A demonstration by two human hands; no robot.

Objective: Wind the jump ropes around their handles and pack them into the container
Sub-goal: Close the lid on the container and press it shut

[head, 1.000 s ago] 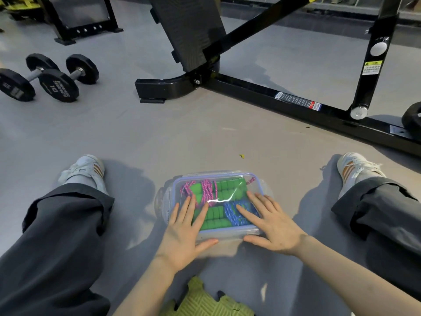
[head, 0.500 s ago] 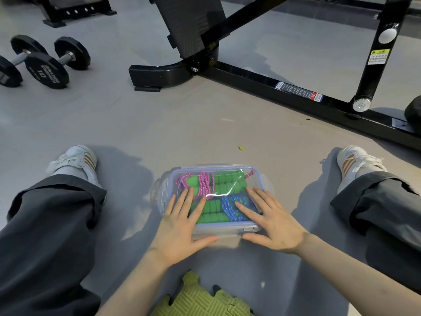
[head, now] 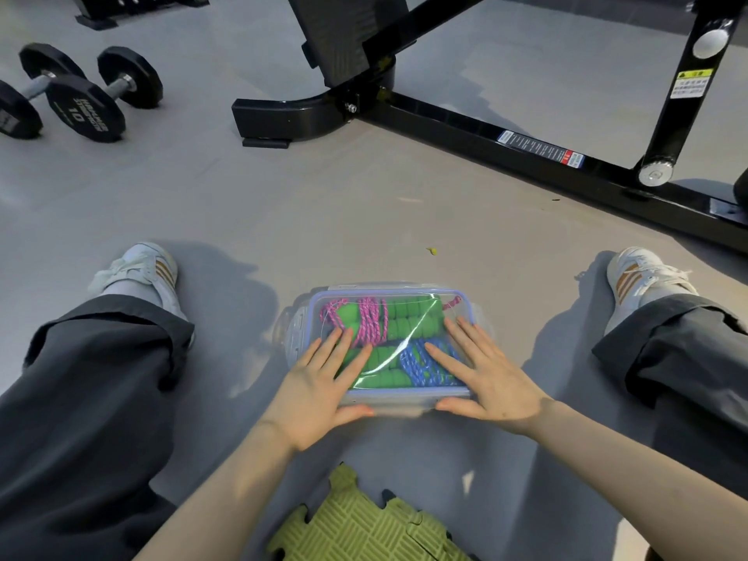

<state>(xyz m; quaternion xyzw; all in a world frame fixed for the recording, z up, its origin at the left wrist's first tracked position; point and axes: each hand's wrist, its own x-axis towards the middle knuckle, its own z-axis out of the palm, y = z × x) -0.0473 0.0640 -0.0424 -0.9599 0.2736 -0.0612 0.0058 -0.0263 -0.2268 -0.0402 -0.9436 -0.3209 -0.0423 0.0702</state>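
Left hand [head: 313, 392] and right hand [head: 491, 382] lie flat, fingers spread, on the lidded container [head: 388, 398], bare floor [head: 364, 220] around.

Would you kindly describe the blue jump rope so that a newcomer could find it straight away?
Start at the clear plastic container with a lilac-rimmed lid on the grey floor between the seated person's legs. Inside lie two ropes wound around green foam handles. The blue jump rope is in the near right part, beside the right hand; the pink jump rope lies farther back, to the left.
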